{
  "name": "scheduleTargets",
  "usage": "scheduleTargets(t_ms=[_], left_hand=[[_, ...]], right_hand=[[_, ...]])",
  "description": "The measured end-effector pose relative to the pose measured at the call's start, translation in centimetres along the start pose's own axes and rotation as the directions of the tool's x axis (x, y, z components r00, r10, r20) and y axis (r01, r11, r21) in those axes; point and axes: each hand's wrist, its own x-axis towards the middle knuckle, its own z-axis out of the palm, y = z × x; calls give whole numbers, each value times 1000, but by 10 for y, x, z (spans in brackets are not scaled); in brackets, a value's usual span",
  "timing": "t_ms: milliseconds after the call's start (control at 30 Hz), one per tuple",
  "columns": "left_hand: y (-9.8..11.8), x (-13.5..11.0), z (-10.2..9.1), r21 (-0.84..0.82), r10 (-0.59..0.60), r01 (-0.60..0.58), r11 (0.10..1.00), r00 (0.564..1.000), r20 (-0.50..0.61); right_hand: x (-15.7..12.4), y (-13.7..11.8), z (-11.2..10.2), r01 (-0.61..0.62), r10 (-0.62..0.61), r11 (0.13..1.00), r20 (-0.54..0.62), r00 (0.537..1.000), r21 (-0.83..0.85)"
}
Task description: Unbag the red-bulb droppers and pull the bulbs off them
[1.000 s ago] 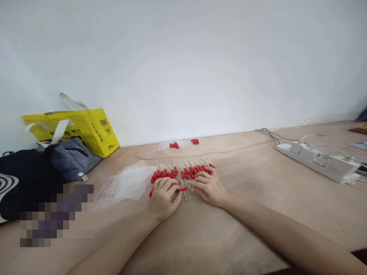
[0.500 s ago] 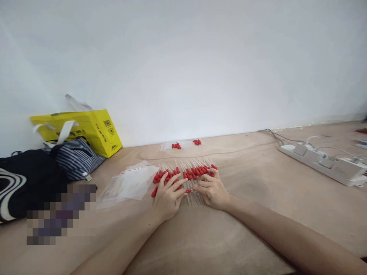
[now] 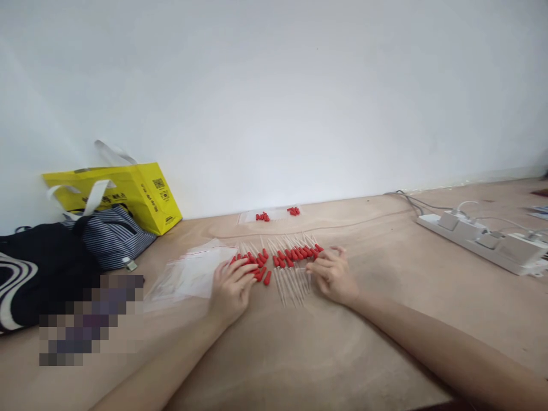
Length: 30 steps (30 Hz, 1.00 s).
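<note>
My left hand [image 3: 233,290] rests over a heap of red rubber bulbs [image 3: 260,274], fingers stretched out and apart, covering part of the heap. My right hand [image 3: 336,277] is at the right end of a row of droppers [image 3: 295,255], thin clear tubes capped with red bulbs. Its fingers are curled together by the tube tips, and whatever they pinch is hidden. Bare clear tubes [image 3: 293,288] lie side by side between the hands, below the row. More pale tubes [image 3: 252,249] stick out behind the heap.
Clear plastic bags [image 3: 197,268] lie left of the heap. Farther back, a flat bag [image 3: 250,217] has small red bulbs [image 3: 293,211] on it. A yellow bag [image 3: 148,197], striped bag [image 3: 113,237] and black bag [image 3: 43,268] stand left. A white power strip [image 3: 479,242] with chargers is right.
My hands have moved apart: the left to the left over the bulbs, the right rightward. The red bulb and tube that were between their fingertips are no longer there.
</note>
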Motion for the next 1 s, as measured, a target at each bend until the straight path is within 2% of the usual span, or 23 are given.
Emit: scheduleTargets(t_ms=[67, 200, 333, 400, 700, 767, 900, 1000], left_hand=[[-9, -6, -3, -22, -71, 71, 997, 997, -13], [-11, -8, -1, -187, -171, 167, 968, 985, -3], [-7, -7, 3, -244, -369, 370, 896, 928, 50], [-7, -7, 3, -235, -407, 415, 879, 910, 84], [-5, -2, 6, -217, -359, 408, 887, 904, 233], [-5, -2, 6, -206, -346, 387, 899, 915, 209], [-9, -2, 4, -177, -328, 337, 925, 941, 81], [-20, 3, 2, -125, -351, 355, 927, 935, 50]], right_hand=[[-3, 9, 0, -39, 40, 999, 21, 999, -8], [-5, 13, 11, -97, 88, 986, 72, 994, 135], [-4, 10, 17, -161, 140, 958, 104, 985, 237], [-4, 9, 16, -180, 152, 951, 127, 980, 250], [0, 4, 24, -207, 187, 957, 110, 976, 205], [1, 0, 25, -199, 173, 957, 140, 975, 209], [1, -6, 21, -214, 173, 956, 204, 964, 202], [2, -9, 14, -224, 184, 963, 240, 953, 150]])
